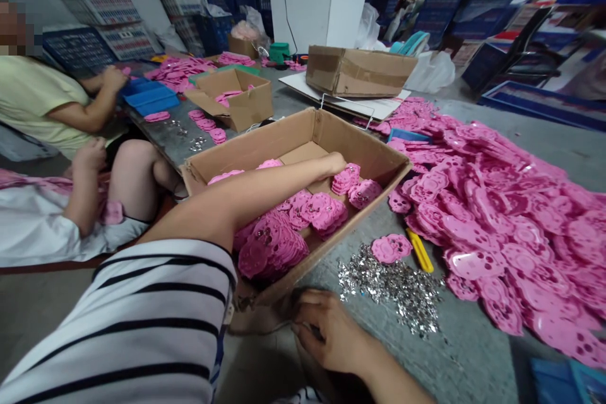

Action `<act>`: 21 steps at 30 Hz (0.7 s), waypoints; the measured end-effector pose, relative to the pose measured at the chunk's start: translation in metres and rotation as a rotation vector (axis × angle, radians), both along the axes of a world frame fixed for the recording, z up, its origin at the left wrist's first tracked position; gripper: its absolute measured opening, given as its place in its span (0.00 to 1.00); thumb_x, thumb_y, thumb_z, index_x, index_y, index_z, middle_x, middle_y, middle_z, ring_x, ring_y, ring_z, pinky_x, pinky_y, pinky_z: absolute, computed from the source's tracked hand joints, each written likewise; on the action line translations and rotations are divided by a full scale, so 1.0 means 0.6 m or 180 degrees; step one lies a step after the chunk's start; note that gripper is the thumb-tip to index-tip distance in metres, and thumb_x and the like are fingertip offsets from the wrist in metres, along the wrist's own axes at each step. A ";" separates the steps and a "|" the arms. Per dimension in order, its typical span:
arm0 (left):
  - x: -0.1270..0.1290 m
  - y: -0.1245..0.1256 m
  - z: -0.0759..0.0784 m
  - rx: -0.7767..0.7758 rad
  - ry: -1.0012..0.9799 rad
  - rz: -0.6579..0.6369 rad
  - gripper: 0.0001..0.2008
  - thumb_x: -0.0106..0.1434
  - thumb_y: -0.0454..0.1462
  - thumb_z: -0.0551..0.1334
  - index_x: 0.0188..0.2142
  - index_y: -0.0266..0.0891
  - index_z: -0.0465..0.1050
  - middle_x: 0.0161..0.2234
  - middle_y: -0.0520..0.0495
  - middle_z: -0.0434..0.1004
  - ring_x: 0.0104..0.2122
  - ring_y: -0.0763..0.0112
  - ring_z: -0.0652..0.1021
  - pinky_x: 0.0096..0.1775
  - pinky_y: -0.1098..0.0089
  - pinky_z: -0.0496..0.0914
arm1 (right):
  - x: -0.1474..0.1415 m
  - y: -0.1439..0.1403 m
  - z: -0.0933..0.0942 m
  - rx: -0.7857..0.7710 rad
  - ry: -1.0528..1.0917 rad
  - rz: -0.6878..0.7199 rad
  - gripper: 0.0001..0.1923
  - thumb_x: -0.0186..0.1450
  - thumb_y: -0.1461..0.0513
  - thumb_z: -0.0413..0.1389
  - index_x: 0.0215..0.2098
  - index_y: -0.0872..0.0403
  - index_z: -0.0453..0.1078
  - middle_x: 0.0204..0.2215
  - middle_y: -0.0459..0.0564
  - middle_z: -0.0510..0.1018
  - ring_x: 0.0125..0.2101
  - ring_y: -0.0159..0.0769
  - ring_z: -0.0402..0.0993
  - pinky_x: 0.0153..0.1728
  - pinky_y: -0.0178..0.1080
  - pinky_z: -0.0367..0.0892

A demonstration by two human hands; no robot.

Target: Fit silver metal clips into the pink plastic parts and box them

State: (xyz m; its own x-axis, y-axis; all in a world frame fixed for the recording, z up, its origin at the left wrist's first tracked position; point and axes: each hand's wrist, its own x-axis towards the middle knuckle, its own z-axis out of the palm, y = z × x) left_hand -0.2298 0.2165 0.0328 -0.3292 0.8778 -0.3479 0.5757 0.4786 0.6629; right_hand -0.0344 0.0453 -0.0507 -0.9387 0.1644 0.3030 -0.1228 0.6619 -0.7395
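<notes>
My left hand (337, 163) is stretched out from lower left to frame centre, inside the open box (303, 139). Its fingers are closed on a small stack of pink pieces (345, 180), held just above the box floor. That stack's flat faces point up and toward the right; its long axis I can't tell, since the pieces are roundish.

My right hand (326, 331) sits low centre on the worktop (468, 353), just beside the near corner of the box. Its fingers are curled down; whether it grips anything I can't tell.

More pink stacks (284, 237) lie in the box in a row, leaning over, running from lower left to upper right along the near wall. The box's long axis runs the same way.

A pile of small metal bits (392, 287) lies on the worktop right of my right hand, near it but not touching. One single pink piece (392, 247) lies flat at the pile's upper edge. A yellow tool (420, 251) is just beside it, long axis from upper left to lower right. A big heap of pink pieces (502, 214) fills the right of the frame.

At left a person in a yellow shirt (33, 101) sits at the worktop, with a smaller open box (237, 98) nearby at upper centre.
</notes>
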 end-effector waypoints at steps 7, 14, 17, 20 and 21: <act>-0.049 -0.014 -0.028 0.0026 0.0894 -0.0343 0.04 0.55 0.36 0.64 0.30 0.36 0.74 0.30 0.46 0.76 0.34 0.65 0.74 0.33 0.71 0.65 | 0.000 0.002 0.001 0.0031 -0.0105 0.0040 0.08 0.59 0.66 0.49 0.23 0.53 0.63 0.22 0.46 0.71 0.25 0.32 0.66 0.26 0.35 0.58; -0.053 -0.015 -0.034 -0.0233 0.1213 -0.0697 0.08 0.61 0.38 0.64 0.36 0.35 0.73 0.37 0.47 0.76 0.38 0.66 0.76 0.40 0.65 0.70 | 0.003 0.002 0.003 0.0089 -0.0203 0.0056 0.09 0.60 0.66 0.49 0.22 0.52 0.61 0.21 0.45 0.69 0.24 0.31 0.65 0.26 0.35 0.58; -0.052 -0.015 -0.033 -0.0307 0.1323 -0.0753 0.12 0.65 0.42 0.60 0.43 0.35 0.72 0.44 0.45 0.75 0.43 0.65 0.76 0.45 0.59 0.72 | 0.003 0.001 0.000 0.0101 -0.0183 0.0043 0.08 0.60 0.66 0.49 0.22 0.53 0.60 0.22 0.45 0.69 0.24 0.31 0.65 0.26 0.35 0.57; -0.051 -0.016 -0.032 -0.0343 0.1356 -0.0791 0.14 0.65 0.42 0.59 0.47 0.36 0.71 0.48 0.44 0.73 0.45 0.63 0.75 0.46 0.58 0.72 | 0.002 0.001 -0.002 0.0095 -0.0152 0.0032 0.08 0.59 0.66 0.49 0.22 0.53 0.61 0.22 0.46 0.70 0.25 0.31 0.65 0.26 0.35 0.58; -0.051 -0.017 -0.031 -0.0355 0.1355 -0.0805 0.14 0.65 0.42 0.59 0.47 0.36 0.71 0.48 0.44 0.73 0.46 0.62 0.75 0.46 0.57 0.72 | 0.001 0.002 -0.002 0.0087 -0.0135 0.0019 0.08 0.59 0.66 0.50 0.22 0.53 0.61 0.22 0.46 0.70 0.24 0.31 0.65 0.26 0.35 0.58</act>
State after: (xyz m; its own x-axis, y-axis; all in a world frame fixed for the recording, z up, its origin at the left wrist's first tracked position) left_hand -0.2601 0.2063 0.0140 -0.2441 0.9136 -0.3252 0.8908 0.3438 0.2970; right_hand -0.0337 0.0463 -0.0517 -0.9518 0.1510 0.2672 -0.0957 0.6812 -0.7258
